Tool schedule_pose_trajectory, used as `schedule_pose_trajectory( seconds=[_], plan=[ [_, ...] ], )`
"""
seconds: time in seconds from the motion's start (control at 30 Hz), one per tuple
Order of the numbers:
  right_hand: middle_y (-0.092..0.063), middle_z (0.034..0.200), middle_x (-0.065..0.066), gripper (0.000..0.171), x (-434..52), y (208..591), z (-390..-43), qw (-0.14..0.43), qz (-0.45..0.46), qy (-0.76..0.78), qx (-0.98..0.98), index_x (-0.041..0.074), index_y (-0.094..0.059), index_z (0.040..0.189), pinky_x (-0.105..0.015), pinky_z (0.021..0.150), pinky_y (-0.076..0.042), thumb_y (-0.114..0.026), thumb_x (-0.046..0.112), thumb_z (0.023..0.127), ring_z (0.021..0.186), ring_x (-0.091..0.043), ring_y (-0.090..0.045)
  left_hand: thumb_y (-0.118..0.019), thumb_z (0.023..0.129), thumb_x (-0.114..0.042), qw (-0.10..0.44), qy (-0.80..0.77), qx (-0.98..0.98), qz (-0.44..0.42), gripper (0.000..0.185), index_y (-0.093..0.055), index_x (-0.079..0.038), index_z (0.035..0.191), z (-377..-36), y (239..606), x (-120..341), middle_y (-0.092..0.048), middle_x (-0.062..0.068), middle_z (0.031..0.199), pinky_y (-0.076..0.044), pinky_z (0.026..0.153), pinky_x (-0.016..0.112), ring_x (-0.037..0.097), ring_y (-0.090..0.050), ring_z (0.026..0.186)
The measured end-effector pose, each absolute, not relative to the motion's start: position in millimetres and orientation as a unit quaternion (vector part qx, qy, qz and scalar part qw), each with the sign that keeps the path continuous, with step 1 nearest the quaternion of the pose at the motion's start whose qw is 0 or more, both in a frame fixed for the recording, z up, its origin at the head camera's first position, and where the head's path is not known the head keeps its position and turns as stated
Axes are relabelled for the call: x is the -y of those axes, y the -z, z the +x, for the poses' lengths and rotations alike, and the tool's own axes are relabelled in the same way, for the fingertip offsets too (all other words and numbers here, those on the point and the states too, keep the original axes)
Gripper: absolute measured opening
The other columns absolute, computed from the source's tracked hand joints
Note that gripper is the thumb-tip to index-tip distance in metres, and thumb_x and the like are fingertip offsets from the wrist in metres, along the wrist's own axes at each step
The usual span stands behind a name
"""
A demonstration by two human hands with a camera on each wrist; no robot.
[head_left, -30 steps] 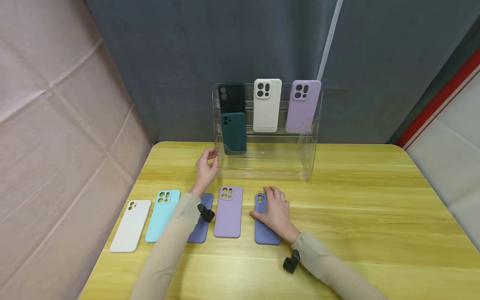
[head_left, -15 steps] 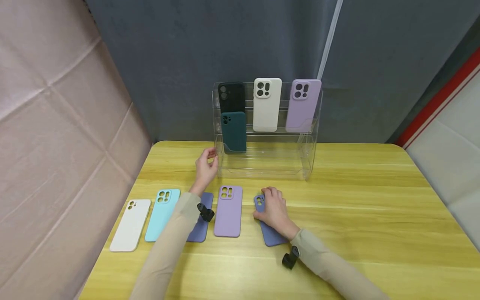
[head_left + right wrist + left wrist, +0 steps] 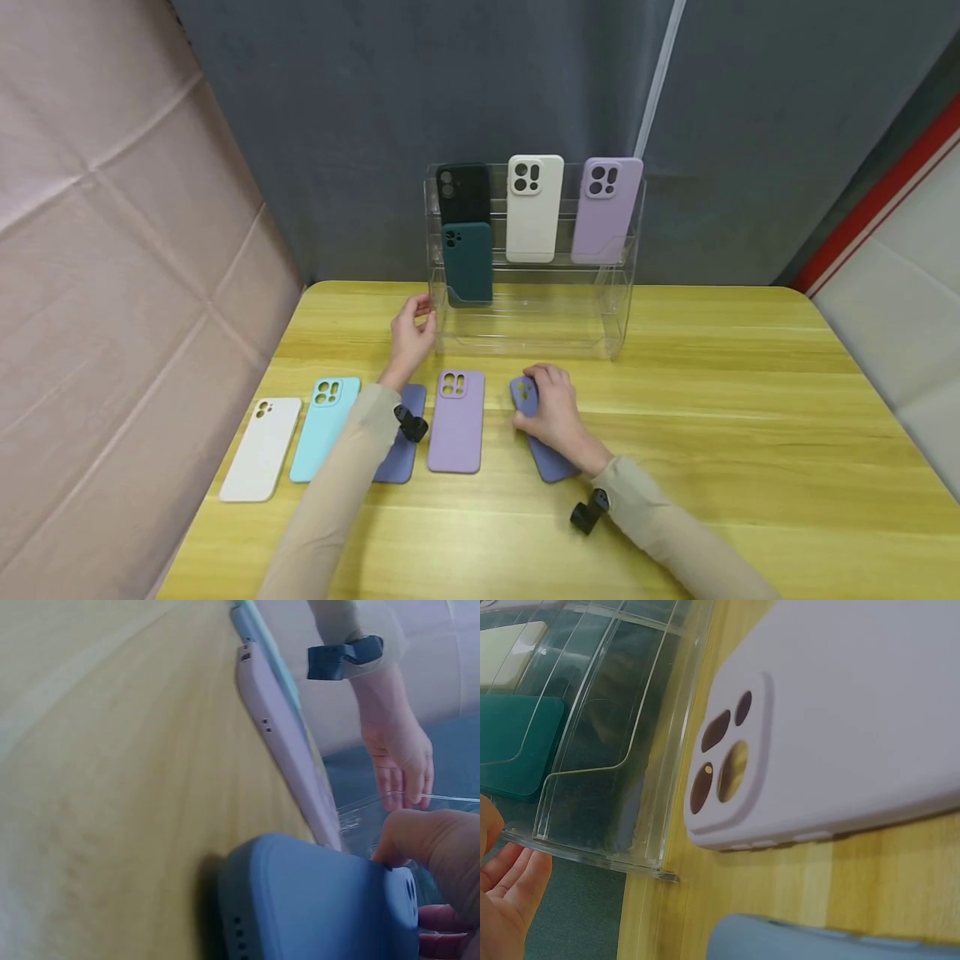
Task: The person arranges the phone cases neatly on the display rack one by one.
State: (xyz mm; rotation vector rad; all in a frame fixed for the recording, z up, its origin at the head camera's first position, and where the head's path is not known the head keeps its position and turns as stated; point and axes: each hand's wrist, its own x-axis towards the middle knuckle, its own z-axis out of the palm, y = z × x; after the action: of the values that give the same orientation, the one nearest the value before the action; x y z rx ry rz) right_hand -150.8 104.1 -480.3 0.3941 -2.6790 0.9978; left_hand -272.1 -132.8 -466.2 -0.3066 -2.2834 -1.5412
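Note:
My right hand [image 3: 557,410] grips a slate-blue phone case [image 3: 553,463] by its sides. The case slants under the palm, its camera-hole end pointing toward the rack; a shadow lies beside it in the right wrist view. At the left side of a clear acrylic display rack [image 3: 525,343], my left hand [image 3: 412,335] pinches the side panel's edge, with thumb and fingers [image 3: 526,881] on either side of it. The rack bears a black case [image 3: 462,192], a dark teal case [image 3: 468,265], a white case [image 3: 534,218] and a lilac case [image 3: 606,218].
On the wooden table [image 3: 720,433], a row of cases lies left of my right hand: lilac [image 3: 456,429], another slate-blue one [image 3: 397,461] partly under my left forearm, turquoise [image 3: 322,433] and white [image 3: 261,450]. A grey curtain [image 3: 337,150] hangs behind the rack.
My right hand has closed its grip on the slate-blue case, turned it aslant and shifted it slightly toward the rack. My left hand stays at the rack's side.

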Motion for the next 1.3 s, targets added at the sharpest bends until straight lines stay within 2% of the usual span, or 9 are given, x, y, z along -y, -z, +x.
schedule_pose_trajectory(
  seconds=[0.23, 0.53, 0.8, 1.3],
  plan=[
    [-0.053, 0.117, -0.023, 0.065, -109, 465, -155, 0.16, 0.156, -0.363, 0.905, -0.007, -0.055, 0.116, -0.052, 0.087, -0.04, -0.076, 0.011, 0.058, 0.106, -0.038, -0.045, -0.055, 0.089, 0.002, 0.193, 0.543, 0.81, -0.111, 0.027, -0.055, 0.008, 0.115, -272, 465, 132, -0.061, 0.024, 0.107, -0.056, 0.08, 0.043, 0.036, -0.06, 0.101],
    [-0.049, 0.121, -0.024, 0.063, -117, 437, -170, 0.19, 0.177, -0.372, 0.891, -0.007, -0.052, 0.12, -0.046, 0.081, -0.041, -0.071, 0.011, 0.062, 0.103, -0.037, -0.043, -0.055, 0.088, 0.003, 0.196, 0.546, 0.807, -0.11, 0.027, -0.055, 0.009, 0.114, -272, 465, 132, -0.061, 0.025, 0.106, -0.056, 0.08, 0.044, 0.036, -0.06, 0.1],
    [-0.05, 0.119, -0.024, 0.059, -119, 421, -189, 0.238, 0.2, -0.369, 0.876, -0.007, -0.053, 0.118, -0.048, 0.082, -0.038, -0.068, 0.011, 0.064, 0.101, -0.037, -0.042, -0.055, 0.089, 0.003, 0.193, 0.544, 0.809, -0.111, 0.027, -0.055, 0.008, 0.115, -271, 465, 132, -0.061, 0.025, 0.107, -0.056, 0.079, 0.044, 0.037, -0.059, 0.1],
    [-0.048, 0.12, -0.025, 0.057, -120, 373, -234, 0.298, 0.212, -0.344, 0.865, -0.006, -0.053, 0.117, -0.053, 0.088, -0.034, -0.069, 0.011, 0.066, 0.109, -0.041, -0.039, -0.056, 0.088, 0.003, 0.2, 0.544, 0.807, -0.114, 0.027, -0.056, 0.008, 0.114, -272, 467, 132, -0.061, 0.024, 0.106, -0.056, 0.078, 0.045, 0.036, -0.06, 0.099]
  ],
)
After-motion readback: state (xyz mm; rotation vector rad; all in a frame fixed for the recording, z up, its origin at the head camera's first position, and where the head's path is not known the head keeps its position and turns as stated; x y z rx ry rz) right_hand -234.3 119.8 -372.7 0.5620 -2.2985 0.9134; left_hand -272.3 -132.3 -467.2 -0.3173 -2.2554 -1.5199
